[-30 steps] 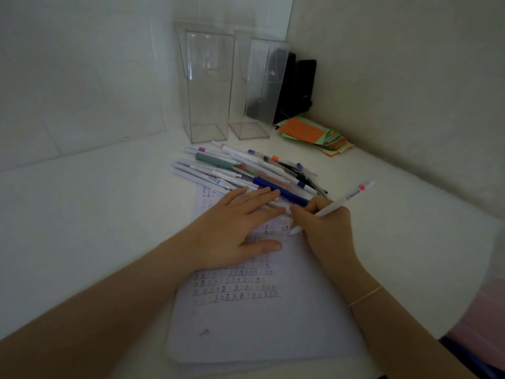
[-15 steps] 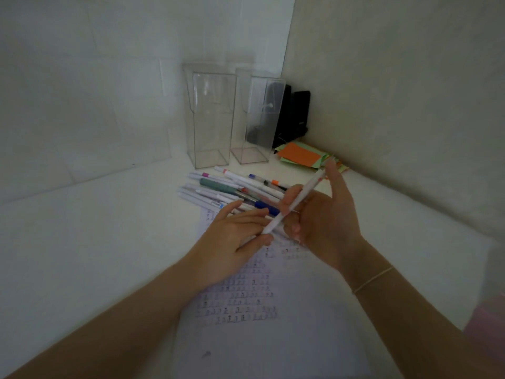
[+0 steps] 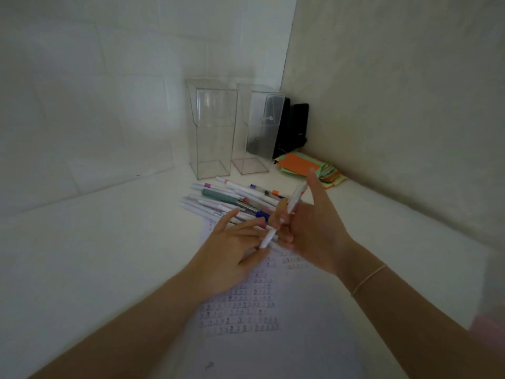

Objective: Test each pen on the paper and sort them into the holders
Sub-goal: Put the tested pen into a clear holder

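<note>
Pen pile (image 3: 232, 201) lies between paper (image 3: 273, 337) in front and two holders (image 3: 214, 132) (image 3: 259, 127) behind; sticky notes (image 3: 308, 168) right of holders.

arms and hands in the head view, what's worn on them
Both forearms are bare, no sleeves in view. The right wrist carries a thin pale band, like a cord or hair tie. The left hand and right hand show no gloves; rings cannot be made out.

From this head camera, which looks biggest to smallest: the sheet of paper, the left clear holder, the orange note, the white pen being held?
1. Sheet of paper, though it lies nearest the camera.
2. Left clear holder.
3. White pen in the right hand: longer but thinner than the orange note, so those two are unsure.
</note>
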